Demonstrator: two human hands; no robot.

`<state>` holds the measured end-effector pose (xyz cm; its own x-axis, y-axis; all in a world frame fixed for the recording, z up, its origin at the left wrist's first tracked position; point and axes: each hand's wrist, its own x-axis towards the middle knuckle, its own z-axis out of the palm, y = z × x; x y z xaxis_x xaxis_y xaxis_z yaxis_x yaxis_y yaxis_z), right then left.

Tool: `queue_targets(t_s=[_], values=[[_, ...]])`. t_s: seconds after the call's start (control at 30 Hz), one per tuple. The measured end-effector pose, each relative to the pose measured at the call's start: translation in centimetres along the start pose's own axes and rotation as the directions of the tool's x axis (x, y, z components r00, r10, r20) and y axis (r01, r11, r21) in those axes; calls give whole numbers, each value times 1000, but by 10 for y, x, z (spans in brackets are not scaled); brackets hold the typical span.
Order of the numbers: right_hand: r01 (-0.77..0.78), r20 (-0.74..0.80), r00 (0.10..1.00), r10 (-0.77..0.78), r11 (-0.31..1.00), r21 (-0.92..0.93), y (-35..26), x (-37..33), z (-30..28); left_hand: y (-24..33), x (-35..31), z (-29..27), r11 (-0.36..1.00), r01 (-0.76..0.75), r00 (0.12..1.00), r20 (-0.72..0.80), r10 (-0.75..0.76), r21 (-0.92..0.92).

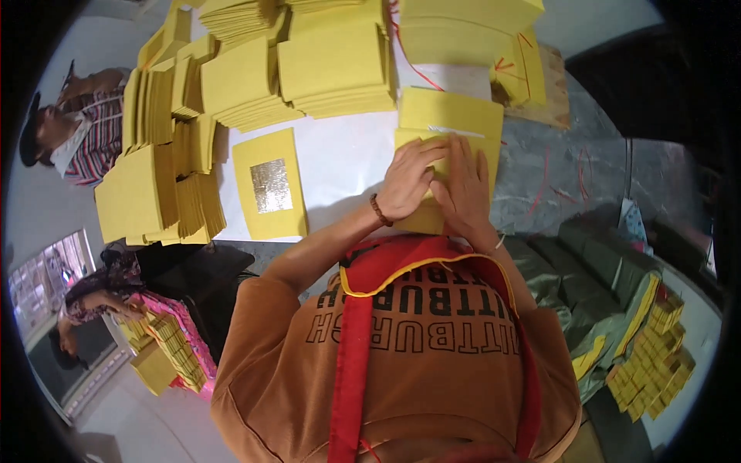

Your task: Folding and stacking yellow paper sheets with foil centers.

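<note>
1. At the far left, a person in a striped shirt (89,143) sits or stands beyond thick yellow paper stacks (135,197) on the table's left side.
2. Right of these, one yellow sheet (266,145) lies flat on the white tabletop (347,147), bearing a shiny silver square (270,185).
3. The left hand (411,179) lies over yellow paper (421,224) at the near edge, its fingers stretched, close together, gripping nothing that shows.
4. That paper is directly in front of the wearer, right of the silver-marked sheet. It looks light and matt, fairly stiff yet easily creased; its side edges seem the best hold, with a flat palm to steady it. Any foil should be thin and prone to tearing.
5. The right hand (467,185) rests on the paper's right part, just beside the left, fingers straight and slightly apart.
6. Farther right, a wooden board (557,100) shows beneath yellow paper, and loose red strings (583,174) lie on a grey surface.
</note>
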<state>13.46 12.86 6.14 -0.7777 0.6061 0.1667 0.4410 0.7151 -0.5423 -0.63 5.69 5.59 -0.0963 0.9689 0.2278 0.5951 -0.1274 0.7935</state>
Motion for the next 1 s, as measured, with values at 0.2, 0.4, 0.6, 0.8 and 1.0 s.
queue_targets(t_s=[0.2, 0.4, 0.6, 0.8, 1.0], values=[[72, 59, 997, -57, 946, -315, -7, 3, 2, 10, -8, -21, 992, -117, 967, -221, 123, 42], [75, 94, 994, -47, 943, -325, -6, 2, 2, 7, -25, -19, 995, -63, 998, 23, 61, 82], [55, 68, 997, -34, 942, -331, -9, 0, 1, 9, -22, -25, 992, -100, 989, 119, 90, 78], [68, 72, 996, -48, 948, -311, -8, 0, 1, 19, -21, -28, 918, -225, 960, 233, 153, 327], [34, 27, 999, -29, 981, -191, 3, -1, 5, 29, -26, -7, 718, -330, 944, 197, 265, 614]])
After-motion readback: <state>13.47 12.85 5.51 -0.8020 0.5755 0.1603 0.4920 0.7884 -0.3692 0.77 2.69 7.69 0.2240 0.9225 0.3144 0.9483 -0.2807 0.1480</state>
